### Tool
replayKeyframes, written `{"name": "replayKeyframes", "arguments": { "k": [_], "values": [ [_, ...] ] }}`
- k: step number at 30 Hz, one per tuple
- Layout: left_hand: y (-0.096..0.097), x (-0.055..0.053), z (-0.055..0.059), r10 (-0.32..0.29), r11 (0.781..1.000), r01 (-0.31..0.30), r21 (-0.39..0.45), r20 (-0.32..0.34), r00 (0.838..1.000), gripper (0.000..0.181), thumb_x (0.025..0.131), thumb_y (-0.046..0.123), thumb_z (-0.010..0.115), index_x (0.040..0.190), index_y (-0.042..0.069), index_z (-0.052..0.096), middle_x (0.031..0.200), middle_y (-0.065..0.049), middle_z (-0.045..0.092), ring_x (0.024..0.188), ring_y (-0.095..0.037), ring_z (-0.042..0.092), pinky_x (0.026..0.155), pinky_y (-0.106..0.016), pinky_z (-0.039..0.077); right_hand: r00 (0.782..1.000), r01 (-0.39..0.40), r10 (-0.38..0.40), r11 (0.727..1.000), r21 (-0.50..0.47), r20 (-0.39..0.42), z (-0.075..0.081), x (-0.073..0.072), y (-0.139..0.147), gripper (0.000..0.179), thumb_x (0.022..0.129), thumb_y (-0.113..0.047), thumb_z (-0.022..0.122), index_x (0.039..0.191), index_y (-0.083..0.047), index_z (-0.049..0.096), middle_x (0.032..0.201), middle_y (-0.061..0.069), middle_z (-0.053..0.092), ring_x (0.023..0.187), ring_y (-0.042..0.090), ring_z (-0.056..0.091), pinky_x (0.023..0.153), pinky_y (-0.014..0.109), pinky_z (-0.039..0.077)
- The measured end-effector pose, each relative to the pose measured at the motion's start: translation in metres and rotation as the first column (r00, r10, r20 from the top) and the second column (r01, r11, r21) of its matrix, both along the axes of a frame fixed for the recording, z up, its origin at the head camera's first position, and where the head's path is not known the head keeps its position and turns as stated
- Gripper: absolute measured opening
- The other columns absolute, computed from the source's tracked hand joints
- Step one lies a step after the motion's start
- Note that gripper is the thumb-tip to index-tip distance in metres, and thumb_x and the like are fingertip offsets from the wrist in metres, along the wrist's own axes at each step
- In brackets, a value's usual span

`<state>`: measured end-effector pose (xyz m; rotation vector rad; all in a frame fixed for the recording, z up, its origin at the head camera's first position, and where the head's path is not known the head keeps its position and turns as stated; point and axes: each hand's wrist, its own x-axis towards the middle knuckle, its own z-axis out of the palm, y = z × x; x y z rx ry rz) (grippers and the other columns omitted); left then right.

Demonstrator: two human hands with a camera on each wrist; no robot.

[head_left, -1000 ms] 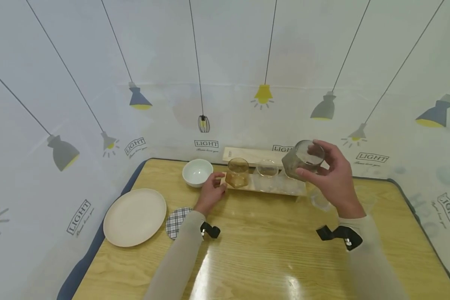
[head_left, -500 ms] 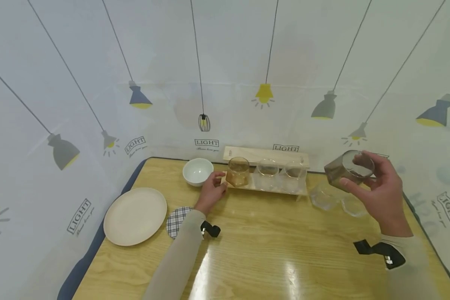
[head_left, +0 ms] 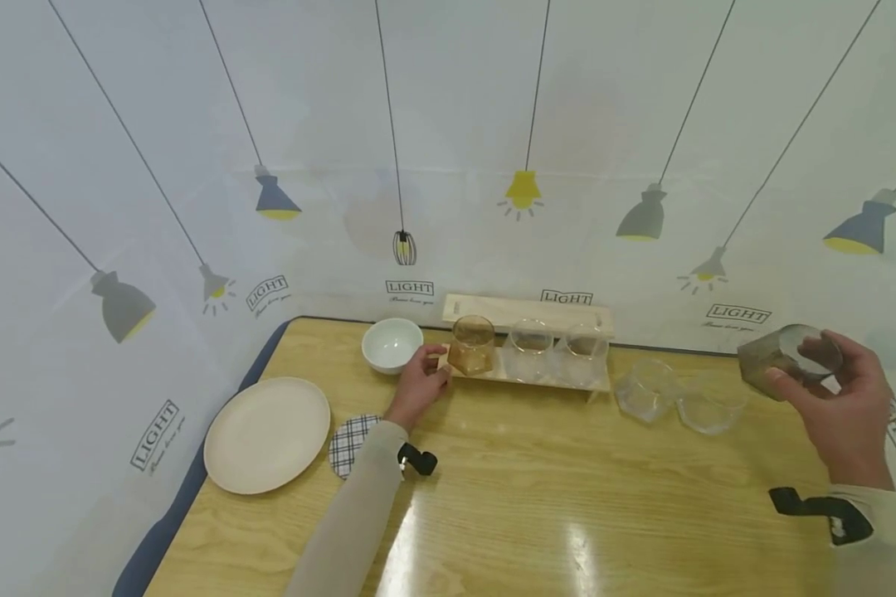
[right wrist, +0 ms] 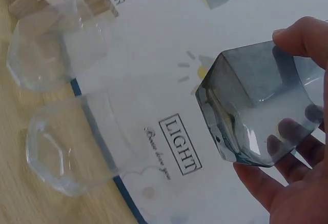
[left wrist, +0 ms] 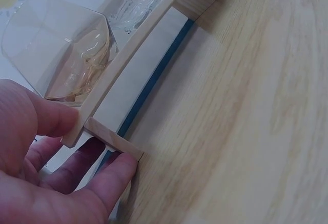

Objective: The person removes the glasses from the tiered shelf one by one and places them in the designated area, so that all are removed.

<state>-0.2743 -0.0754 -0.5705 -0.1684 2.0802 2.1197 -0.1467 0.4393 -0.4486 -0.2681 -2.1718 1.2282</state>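
Observation:
My left hand pinches the left end of a low wooden stand; in the left wrist view its thumb lies on the top board and the fingers curl at the end leg. An amber glass stands on that end of the stand, beside the hand. Two clear glasses are to the right of it on the same board. At the far right, my right hand holds a smoky grey faceted glass in the air, tilted, with the thumb and fingers around its sides.
Two clear glasses stand on the table right of the stand. A pale wooden board is behind it. To the left are a white bowl, a cream plate and a checked coaster partly under the left sleeve.
My right hand has carried the grey glass from above the stand's right end to the far right, past the two clear glasses on the table. The left hand has stayed put.

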Motion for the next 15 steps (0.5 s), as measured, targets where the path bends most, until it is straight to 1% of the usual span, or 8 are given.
{"name": "replayKeyframes", "arguments": {
  "k": [4, 6, 8, 11, 12, 15],
  "values": [
    [-0.001, -0.001, 0.0, -0.007, 1.0, 0.007, -0.006, -0.006, 1.0, 0.037, 0.101, 0.003, 0.066, 0.137, 0.01, 0.06, 0.127, -0.02, 0.062, 0.099, -0.019, 0.062, 0.08, -0.031, 0.058, 0.993, 0.072, -0.071, 0.997, -0.011, 0.095, -0.013, 0.001, 0.02, 0.076, 0.091, -0.004, 0.08, 0.156, -0.024, 0.047, 0.127, -0.025, 0.054, 0.12, -0.008, 0.052, 0.093, 0.0, 0.044],
    [-0.001, -0.001, 0.0, -0.007, 1.0, 0.007, -0.016, -0.009, 1.0, 0.036, 0.101, 0.003, 0.066, 0.136, 0.01, 0.06, 0.127, -0.021, 0.063, 0.099, -0.019, 0.063, 0.08, -0.031, 0.058, 0.983, 0.11, -0.109, 0.994, 0.0, 0.149, -0.021, 0.002, 0.028, 0.075, 0.093, -0.011, 0.08, 0.157, -0.028, 0.044, 0.127, -0.029, 0.051, 0.123, -0.009, 0.05, 0.099, 0.002, 0.042],
    [-0.001, 0.0, 0.0, -0.004, 1.0, 0.004, -0.019, -0.008, 1.0, 0.036, 0.101, 0.003, 0.066, 0.136, 0.01, 0.06, 0.126, -0.021, 0.063, 0.099, -0.019, 0.063, 0.08, -0.03, 0.059, 0.971, 0.14, -0.138, 0.99, 0.002, 0.195, -0.028, 0.002, 0.035, 0.075, 0.094, -0.017, 0.08, 0.158, -0.031, 0.043, 0.127, -0.031, 0.05, 0.128, -0.008, 0.049, 0.109, 0.008, 0.041],
    [-0.001, -0.001, 0.0, -0.001, 1.0, 0.001, -0.013, -0.004, 1.0, 0.036, 0.101, 0.002, 0.066, 0.136, 0.01, 0.06, 0.126, -0.02, 0.062, 0.1, -0.019, 0.063, 0.081, -0.03, 0.059, 0.947, 0.175, -0.17, 0.985, 0.007, 0.272, -0.038, 0.001, 0.043, 0.078, 0.094, -0.026, 0.08, 0.16, -0.034, 0.039, 0.13, -0.033, 0.049, 0.137, -0.007, 0.046, 0.123, 0.022, 0.036],
    [-0.001, -0.001, 0.0, -0.001, 1.0, 0.001, -0.012, -0.005, 1.0, 0.036, 0.101, 0.003, 0.066, 0.136, 0.01, 0.06, 0.126, -0.02, 0.062, 0.101, -0.019, 0.063, 0.081, -0.03, 0.059, 0.94, 0.18, -0.175, 0.984, 0.009, 0.294, -0.041, 0.001, 0.045, 0.079, 0.095, -0.028, 0.08, 0.161, -0.034, 0.038, 0.134, -0.032, 0.049, 0.14, -0.007, 0.044, 0.126, 0.026, 0.033],
    [-0.002, 0.0, 0.0, -0.005, 1.0, 0.005, -0.003, -0.009, 1.0, 0.036, 0.101, 0.002, 0.066, 0.136, 0.009, 0.06, 0.125, -0.019, 0.062, 0.101, -0.019, 0.062, 0.083, -0.032, 0.06, 0.925, 0.183, -0.183, 0.983, 0.034, 0.332, -0.052, 0.001, 0.053, 0.081, 0.095, -0.032, 0.079, 0.163, -0.033, 0.035, 0.151, -0.02, 0.052, 0.147, -0.003, 0.041, 0.13, 0.033, 0.029]
  ]
}}
